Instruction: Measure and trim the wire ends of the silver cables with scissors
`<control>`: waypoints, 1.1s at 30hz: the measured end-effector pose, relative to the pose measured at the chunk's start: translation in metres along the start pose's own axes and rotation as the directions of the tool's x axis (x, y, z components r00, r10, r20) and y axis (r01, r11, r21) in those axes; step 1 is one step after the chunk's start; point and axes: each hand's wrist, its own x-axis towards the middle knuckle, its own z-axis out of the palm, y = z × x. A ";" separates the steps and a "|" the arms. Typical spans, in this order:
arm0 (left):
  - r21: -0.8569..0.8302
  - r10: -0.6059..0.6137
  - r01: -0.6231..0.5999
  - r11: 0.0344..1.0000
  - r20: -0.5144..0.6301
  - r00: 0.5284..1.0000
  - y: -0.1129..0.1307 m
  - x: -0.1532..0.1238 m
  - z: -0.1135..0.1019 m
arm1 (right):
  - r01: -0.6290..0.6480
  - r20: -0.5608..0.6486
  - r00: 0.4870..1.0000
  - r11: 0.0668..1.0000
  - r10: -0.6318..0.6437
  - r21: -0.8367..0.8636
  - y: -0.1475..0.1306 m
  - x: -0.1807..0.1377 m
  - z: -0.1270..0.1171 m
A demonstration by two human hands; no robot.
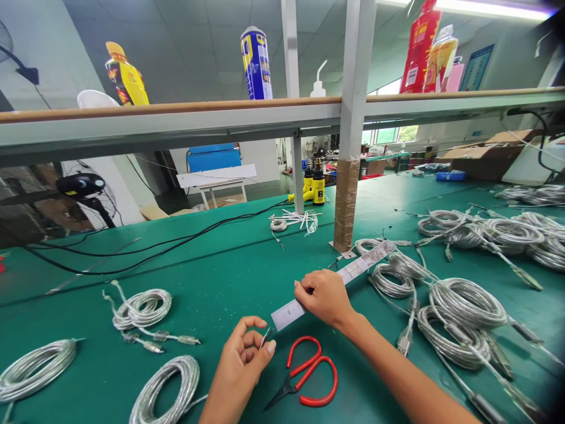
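Red-handled scissors point(309, 372) lie on the green worktop point(220, 277) between the two forearms. The left hand point(242, 356) is clamped, thumb against forefinger, on a thin, dark metallic sliver point(266, 337) that is too small to identify. The right hand point(324, 295), its fingers curled together, rests on a long white printed strip point(359, 265) and hides part of it. The strip's print is unreadable. The sliver sits just beside the strip's near end.

Print on the paper strip point(362, 263) is unreadable; left edge crops one cable coil point(37, 370).
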 end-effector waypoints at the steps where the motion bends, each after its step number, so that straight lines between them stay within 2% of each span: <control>1: -0.033 0.008 -0.008 0.999 -0.005 1.000 -0.002 0.000 0.000 | -0.002 -0.002 1.000 1.000 0.002 -0.002 0.002 0.000 0.000; 4: -0.055 0.000 0.001 0.998 0.019 1.000 -0.003 0.001 -0.002 | -0.007 -0.004 1.000 1.000 0.007 -0.005 0.005 0.000 0.001; 8: -0.062 -0.079 0.082 0.995 0.047 0.996 -0.001 0.002 -0.004 | -0.006 -0.011 1.000 1.000 0.006 -0.005 0.006 0.000 0.000; 11: -0.014 -0.117 0.118 0.993 0.071 0.991 -0.001 0.001 -0.004 | 0.004 -0.015 1.000 1.000 -0.004 -0.002 0.004 0.000 0.000; 15: 0.097 -0.108 0.096 0.991 0.123 0.987 0.001 -0.002 -0.003 | 0.034 -0.011 0.999 0.999 -0.034 0.006 0.001 -0.001 0.002; 20: 0.195 -0.080 0.053 0.979 0.133 0.988 0.006 -0.003 -0.001 | 0.065 -0.007 0.998 0.998 -0.064 0.013 0.000 -0.001 0.003; 27: 0.208 -0.086 0.046 0.977 0.192 0.978 0.009 -0.003 0.000 | 0.093 0.001 0.996 0.995 -0.093 0.021 0.000 -0.002 0.003; 33: 0.211 -0.119 0.078 0.974 0.185 0.976 0.009 -0.002 0.000 | 0.112 0.021 0.993 0.993 -0.113 0.026 0.000 -0.002 0.004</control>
